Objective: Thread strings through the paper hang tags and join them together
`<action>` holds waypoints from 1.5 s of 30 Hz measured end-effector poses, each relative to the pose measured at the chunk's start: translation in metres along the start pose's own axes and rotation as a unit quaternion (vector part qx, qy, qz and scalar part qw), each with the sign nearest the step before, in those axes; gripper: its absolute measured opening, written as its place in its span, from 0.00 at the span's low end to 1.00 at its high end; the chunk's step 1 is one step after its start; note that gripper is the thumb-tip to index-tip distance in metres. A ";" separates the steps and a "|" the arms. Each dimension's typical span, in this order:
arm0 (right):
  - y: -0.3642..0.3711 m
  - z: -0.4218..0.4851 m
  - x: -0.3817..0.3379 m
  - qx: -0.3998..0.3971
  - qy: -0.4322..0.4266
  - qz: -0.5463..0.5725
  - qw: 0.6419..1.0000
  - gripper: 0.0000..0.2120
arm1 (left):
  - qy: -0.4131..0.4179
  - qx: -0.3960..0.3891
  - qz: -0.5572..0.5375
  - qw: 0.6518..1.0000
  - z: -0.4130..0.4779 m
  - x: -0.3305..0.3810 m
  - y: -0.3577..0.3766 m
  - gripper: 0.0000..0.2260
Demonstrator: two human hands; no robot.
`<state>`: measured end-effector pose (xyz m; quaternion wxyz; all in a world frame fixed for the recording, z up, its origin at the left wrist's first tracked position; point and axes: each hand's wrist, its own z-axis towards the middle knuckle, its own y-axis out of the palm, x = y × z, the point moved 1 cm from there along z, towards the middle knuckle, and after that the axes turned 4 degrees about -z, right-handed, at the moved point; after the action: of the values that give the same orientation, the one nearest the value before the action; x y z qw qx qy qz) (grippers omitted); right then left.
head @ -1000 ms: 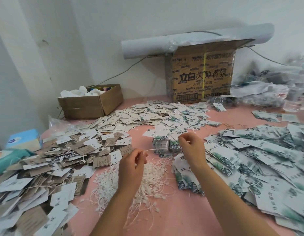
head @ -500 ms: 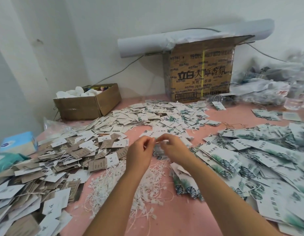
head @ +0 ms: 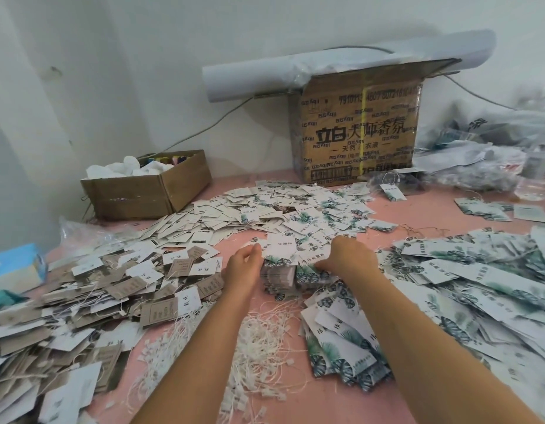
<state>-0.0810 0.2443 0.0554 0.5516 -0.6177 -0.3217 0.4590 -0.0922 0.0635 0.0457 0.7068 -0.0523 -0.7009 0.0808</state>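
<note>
A: Fingers [head: 256,250] of the left hand [head: 242,267], are they gripping anything?
B: They pinch the left edge of a white paper hang tag with a green leaf print [head: 280,250], just over a small bundled stack of tags [head: 279,278] on the pink tabletop [head: 295,402].
A: And the right hand [head: 349,258]?
B: Its fingers curl down onto leaf-printed tags beside that stack; whether they grip one, I cannot tell.
A: Where are the strings?
B: The loose pile of white strings with small plastic ends [head: 265,341] lies between the forearms. Brown and white tags [head: 97,286] are heaped to the left, long leaf-printed tags [head: 479,270] to the right, and a printed cardboard box [head: 357,133] stands against the wall.
</note>
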 end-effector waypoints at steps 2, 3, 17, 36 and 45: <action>0.000 0.001 0.000 0.004 0.001 0.008 1.000 0.20 | 0.022 0.018 -0.030 0.999 0.001 0.001 -0.001 0.17; 0.000 0.001 0.000 0.005 0.003 0.012 1.000 0.20 | 0.034 0.026 -0.046 0.998 0.002 0.001 -0.001 0.16; -0.025 -0.015 -0.001 0.095 -0.082 0.351 0.928 0.08 | 0.128 0.081 -0.140 0.979 -0.013 -0.006 -0.007 0.16; -0.030 -0.043 -0.025 -0.115 -0.177 0.366 0.906 0.11 | 0.117 -0.051 -0.215 0.968 -0.024 0.009 -0.009 0.08; -0.052 -0.041 -0.014 0.014 -0.204 0.435 0.877 0.08 | 0.146 -0.043 -0.167 0.974 -0.026 0.013 -0.012 0.10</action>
<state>-0.0423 0.2256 0.1074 0.2265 -0.5802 -0.1197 0.7732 -0.0660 0.0555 0.0600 0.8022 0.0239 -0.5916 -0.0768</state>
